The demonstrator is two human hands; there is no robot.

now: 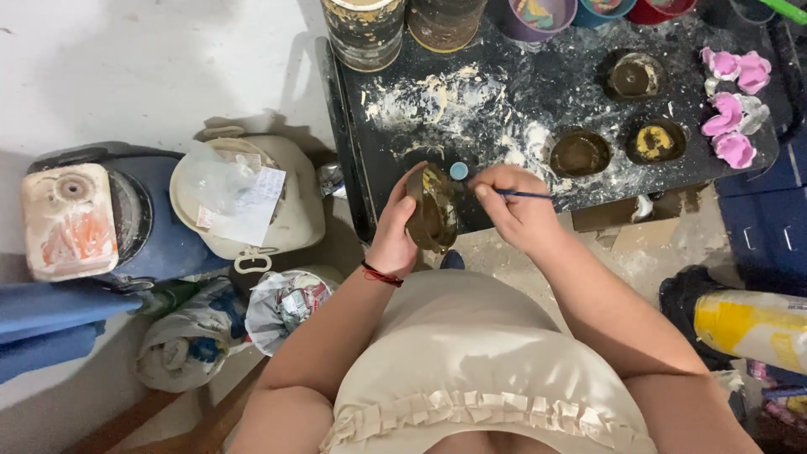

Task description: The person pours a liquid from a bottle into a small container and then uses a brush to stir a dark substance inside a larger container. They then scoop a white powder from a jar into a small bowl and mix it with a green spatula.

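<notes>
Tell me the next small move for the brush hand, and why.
Probably a short stroke inside the brown mould: the left hand holds it tilted open toward the right hand, whose thin brush already points at its rim.

black table (471, 92) | white-dusted | brown moulds (580, 153) | pink flowers (733, 105) | paint cups (542, 17)

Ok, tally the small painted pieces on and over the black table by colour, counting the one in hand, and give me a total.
Dark brown round moulds: 4, three on the black table at and, one in the left hand at.
Pink flower pieces: 4, at and.
Total: 8.
</notes>
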